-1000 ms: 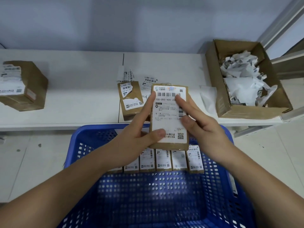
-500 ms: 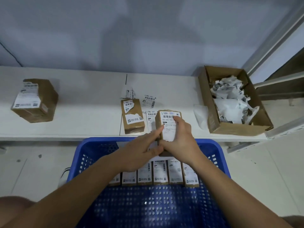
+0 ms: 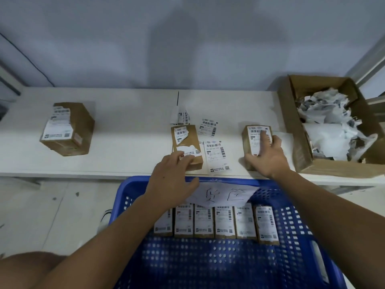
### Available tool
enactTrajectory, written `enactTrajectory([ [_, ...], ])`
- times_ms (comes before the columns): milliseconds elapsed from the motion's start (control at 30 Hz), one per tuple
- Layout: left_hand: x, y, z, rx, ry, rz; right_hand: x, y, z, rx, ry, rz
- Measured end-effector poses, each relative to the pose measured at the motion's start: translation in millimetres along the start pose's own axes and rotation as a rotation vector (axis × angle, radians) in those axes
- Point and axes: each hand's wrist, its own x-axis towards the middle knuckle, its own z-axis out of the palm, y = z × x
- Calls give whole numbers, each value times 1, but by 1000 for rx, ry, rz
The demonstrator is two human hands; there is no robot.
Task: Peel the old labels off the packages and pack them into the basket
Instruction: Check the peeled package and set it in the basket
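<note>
Head-camera view: fingers of the right hand point(image 3: 268, 159) are laid straight across the white label of a brown package point(image 3: 251, 142) set flat on the white shelf point(image 3: 125, 147), the thumb curled against its near corner, so that the box appears gripped and steadied rather than merely touched. Fingers of the left hand point(image 3: 173, 174) are spread and relaxed over the near end of a second package point(image 3: 187, 147), whose old label is seen half torn away; nothing is clasped there. Loose labels point(image 3: 215, 155) are left on the shelf between the two boxes, probably kept within reach for relabelling. Peeled scraps point(image 3: 329, 126) are gathered in an open cardboard box point(image 3: 302, 142) at the right, judged to serve as the waste bin. Finished packages point(image 3: 225, 222) are lined upright along the far wall of the blue basket point(image 3: 291, 257) below the shelf. A larger package point(image 3: 68, 130) stands apart at the left, label intact.
</note>
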Motion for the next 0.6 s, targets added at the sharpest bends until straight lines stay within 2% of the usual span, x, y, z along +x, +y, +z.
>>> enactTrajectory([
  [100, 11, -7, 7, -29, 109, -54, -1, 2, 2, -106, -33, -26],
  [200, 35, -4, 16, -165, 204, -179, -7, 2, -2, -207, -1, -108],
  [300, 63, 2, 25, -246, 81, -355, -21, -4, -5, -273, 49, -229],
  [400, 77, 2, 38, -331, 6, -440, -38, -20, -6, -222, 62, -367],
  [500, 75, 2, 43, -414, 39, -442, -56, -40, -4, -141, 12, -437],
  [600, 58, 7, 32, -419, 103, -347, -76, -59, -5, -53, -23, -458],
])
